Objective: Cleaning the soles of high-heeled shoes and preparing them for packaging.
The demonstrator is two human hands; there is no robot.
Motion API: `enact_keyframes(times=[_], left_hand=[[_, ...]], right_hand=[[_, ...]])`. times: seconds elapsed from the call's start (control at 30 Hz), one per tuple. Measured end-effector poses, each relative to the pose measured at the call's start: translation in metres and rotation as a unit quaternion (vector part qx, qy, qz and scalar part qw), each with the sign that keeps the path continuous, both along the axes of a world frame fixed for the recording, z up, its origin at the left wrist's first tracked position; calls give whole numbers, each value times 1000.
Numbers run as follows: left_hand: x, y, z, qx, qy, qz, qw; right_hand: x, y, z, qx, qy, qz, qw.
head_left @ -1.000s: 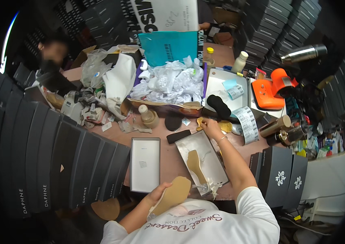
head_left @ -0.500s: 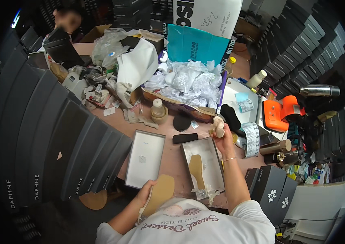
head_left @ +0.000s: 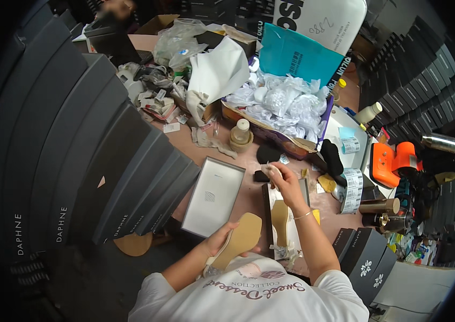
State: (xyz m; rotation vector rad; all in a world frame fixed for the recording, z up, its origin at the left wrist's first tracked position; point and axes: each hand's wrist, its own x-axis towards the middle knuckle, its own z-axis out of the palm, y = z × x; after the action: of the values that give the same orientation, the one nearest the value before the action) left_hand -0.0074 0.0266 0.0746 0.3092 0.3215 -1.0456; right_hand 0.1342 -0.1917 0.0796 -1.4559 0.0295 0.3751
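My left hand is closed round a sandal, its flat tan sole facing up and clear wrapping near its narrow end. A small wad of off-white cloth is pinched in my right hand, above the far end of an open shoebox. Inside that box lies a second tan-soled sandal, with clear wrapping at its near end. The box's lid, white inside, rests to the left on the pink table. My right hand and forearm hide part of the box.
Stacked dark shoeboxes wall the left side; more stand at the right. Beyond the lid is a bottle in a tape roll. A carton of crumpled white wrapping sits behind, a label strip and orange tape dispenser to the right.
My right hand has brought the cloth from the box's far right corner leftward over its far end. The view has swung left. My left hand still holds the sandal.
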Motion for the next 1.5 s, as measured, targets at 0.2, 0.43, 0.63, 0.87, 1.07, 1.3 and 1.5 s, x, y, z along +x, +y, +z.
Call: enact_keyframes(times=[0.2, 0.43, 0.63, 0.87, 1.07, 1.3, 1.5], left_hand=[[2, 15, -6, 23, -29, 94, 995], [14, 35, -11, 28, -44, 184, 982], [18, 40, 4, -23, -94, 208, 973], [5, 36, 5, 47, -36, 137, 989], [-7, 12, -10, 12, 2, 95, 995], [-4, 33, 0, 9, -48, 151, 987], [-8, 40, 2, 65, -94, 162, 980]], right_hand=[[110, 58, 10, -312, -437, -42, 843], [133, 87, -20, -435, -461, 39, 772], [135, 74, -46, -347, -422, 76, 834], [90, 9, -22, -38, -184, -260, 947], [62, -15, -67, 238, -34, -399, 885], [106, 65, -24, -337, -473, -99, 808], [112, 82, -30, -443, -371, -33, 816]])
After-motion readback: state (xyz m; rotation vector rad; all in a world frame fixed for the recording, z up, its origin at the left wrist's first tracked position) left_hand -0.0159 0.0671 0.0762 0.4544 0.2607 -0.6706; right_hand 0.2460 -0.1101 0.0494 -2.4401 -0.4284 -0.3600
